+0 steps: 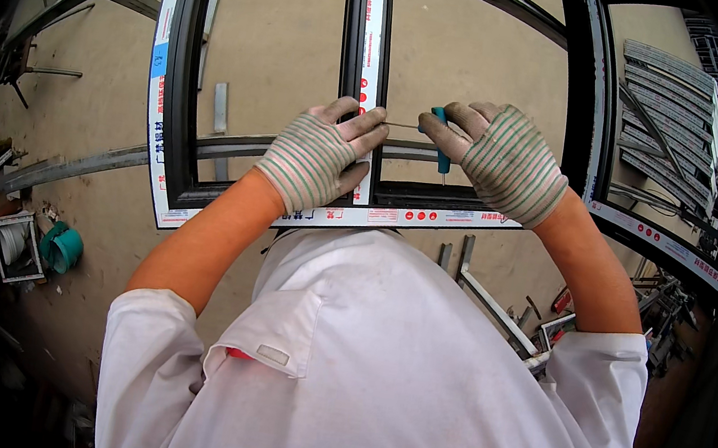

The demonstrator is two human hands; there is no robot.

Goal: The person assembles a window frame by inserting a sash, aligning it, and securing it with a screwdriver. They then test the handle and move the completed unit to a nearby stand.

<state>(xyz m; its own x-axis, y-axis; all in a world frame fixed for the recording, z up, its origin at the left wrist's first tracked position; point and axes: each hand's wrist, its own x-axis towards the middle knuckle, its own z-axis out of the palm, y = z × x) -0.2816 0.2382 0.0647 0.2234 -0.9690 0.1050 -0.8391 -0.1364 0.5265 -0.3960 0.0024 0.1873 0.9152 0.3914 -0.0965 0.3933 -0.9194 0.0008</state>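
A dark window frame wrapped in white protective film lies flat in front of me, with a vertical middle bar. My left hand, in a striped work glove, rests on the middle bar near its joint with the lower rail, fingers pressed against the bar. My right hand, gloved the same way, grips a screwdriver with a teal handle. Its thin shaft points left toward the middle bar, close to my left fingertips.
A second frame lies to the right, with a stack of grey slats behind it. Loose metal profiles lie on the concrete floor below. At the left sit a teal object, a white box and long metal bars.
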